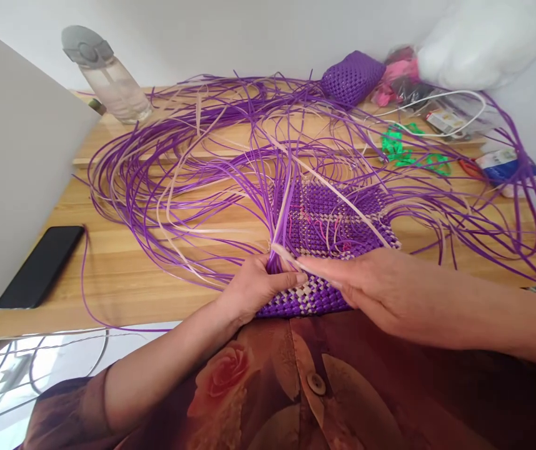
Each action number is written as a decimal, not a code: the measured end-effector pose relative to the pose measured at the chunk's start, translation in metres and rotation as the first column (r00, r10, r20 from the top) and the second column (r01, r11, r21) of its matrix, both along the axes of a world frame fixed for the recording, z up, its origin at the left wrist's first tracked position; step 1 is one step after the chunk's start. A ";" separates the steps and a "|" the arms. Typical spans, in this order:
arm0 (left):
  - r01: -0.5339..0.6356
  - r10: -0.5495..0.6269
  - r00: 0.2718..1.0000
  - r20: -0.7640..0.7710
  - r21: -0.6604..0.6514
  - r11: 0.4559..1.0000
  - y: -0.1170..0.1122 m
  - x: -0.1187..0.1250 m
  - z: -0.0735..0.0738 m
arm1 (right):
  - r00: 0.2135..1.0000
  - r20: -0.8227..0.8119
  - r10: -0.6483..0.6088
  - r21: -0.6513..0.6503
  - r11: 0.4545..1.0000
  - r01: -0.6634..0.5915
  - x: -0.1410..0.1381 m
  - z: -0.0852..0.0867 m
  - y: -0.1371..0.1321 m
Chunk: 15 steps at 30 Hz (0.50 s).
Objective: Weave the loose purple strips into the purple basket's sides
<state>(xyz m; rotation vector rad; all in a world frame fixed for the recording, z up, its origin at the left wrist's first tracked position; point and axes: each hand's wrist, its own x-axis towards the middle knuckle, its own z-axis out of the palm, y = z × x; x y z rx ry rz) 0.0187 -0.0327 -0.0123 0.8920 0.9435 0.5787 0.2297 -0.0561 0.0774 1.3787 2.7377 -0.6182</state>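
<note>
A purple and cream woven piece (333, 212) lies at the table's near edge, close to my body, with long loose strips fanning out from it on both sides. My left hand (253, 281) is closed on the weave's near left part, its thumb lying across the surface. Beside it, my right hand (366, 281) pinches a cream strip (287, 253) that folds over near a gathered bunch of purple strips (284, 200). The right fingertips almost meet the left thumb. Part of the weave is hidden under my hands.
A clear bottle (113, 81) stands at the back left, and a black phone (40, 265) lies at the left edge. Behind are a purple woven pouch (352, 78), green strips (399, 147) and white stuffing (478, 50). Loose purple strips (127, 175) spread across the table.
</note>
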 end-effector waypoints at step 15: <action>-0.038 0.044 0.998 0.050 -0.111 0.993 -0.004 0.005 0.002 | 0.938 -0.158 -0.308 -0.640 0.756 0.141 -0.009 -0.006 -0.018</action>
